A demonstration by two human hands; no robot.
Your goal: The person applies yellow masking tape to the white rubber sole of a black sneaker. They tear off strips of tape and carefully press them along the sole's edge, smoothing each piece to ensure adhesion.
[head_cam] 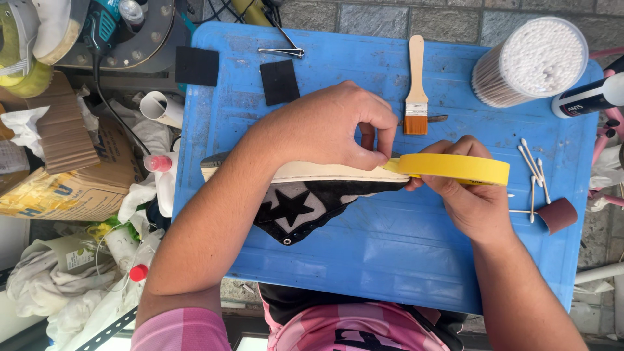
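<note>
The left hand (325,127) is pinching the loose end of the yellow masking tape (455,168) down onto the cream sole edge of the black star-patterned sneaker (296,198), which is lying on its side on the blue bench (390,247). The right hand (465,195) is gripping the roll just past the toe. Looks like taping is only getting started, with most of the sole edge bare, while the paintbrush (416,84) is sitting untouched farther back.

A makeshift outdoor repair workshop: a scuffed blue plastic table (338,260) on stone paving (416,16) holds a brush (416,84), cotton swabs (530,62) and tape (455,168) (rags (39,286), cardboard (62,130) and a power tool (104,29) lie alongside).
</note>
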